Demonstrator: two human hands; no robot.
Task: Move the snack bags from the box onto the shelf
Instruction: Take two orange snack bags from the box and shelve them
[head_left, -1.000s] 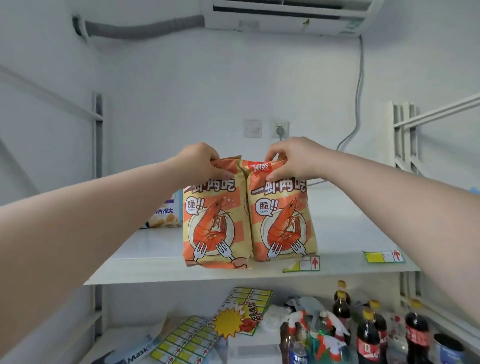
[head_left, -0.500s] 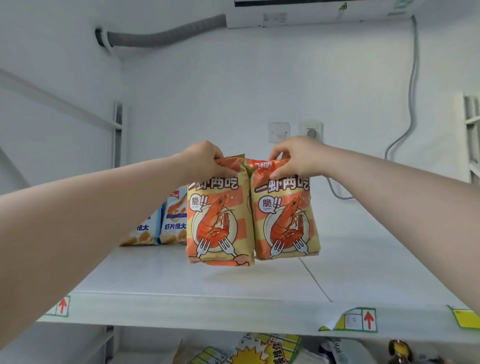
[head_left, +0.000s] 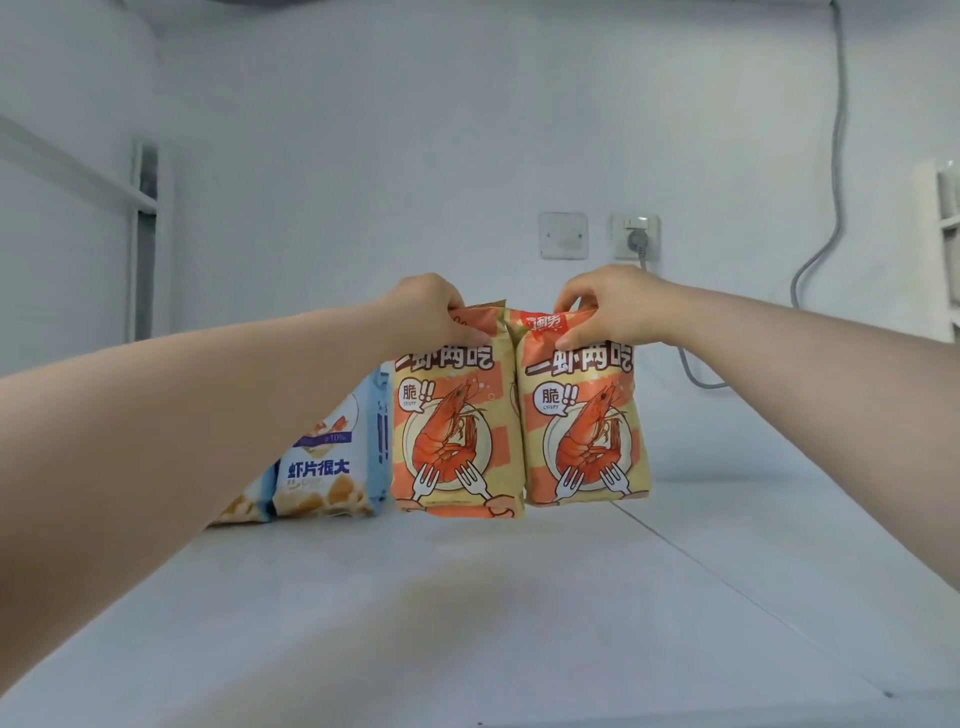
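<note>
Orange left bag (head_left: 452, 431) and right bag (head_left: 584, 426) are pinched by their tops in my left hand (head_left: 426, 312) and right hand (head_left: 605, 306); released early, either may topple on the shelf (head_left: 467, 623).

The left snack bag (head_left: 452, 436) and right snack bag (head_left: 587, 431) hang upright over the middle of the shelf (head_left: 467, 623), touching side by side. The left hand (head_left: 431, 312) pinches the top of one and the right hand (head_left: 608, 306) the top of the other. Whether their bottoms touch the shelf cannot be told. At nine o'clock from the left snack bag, just beside it, other bags (head_left: 327, 467) stand on the shelf, partly behind the left forearm. On the wall behind, at twelve o'clock from the right hand, sit a switch plate (head_left: 563, 235) and a socket (head_left: 636, 236). A cable (head_left: 831, 208) climbs the wall at two o'clock.
</note>
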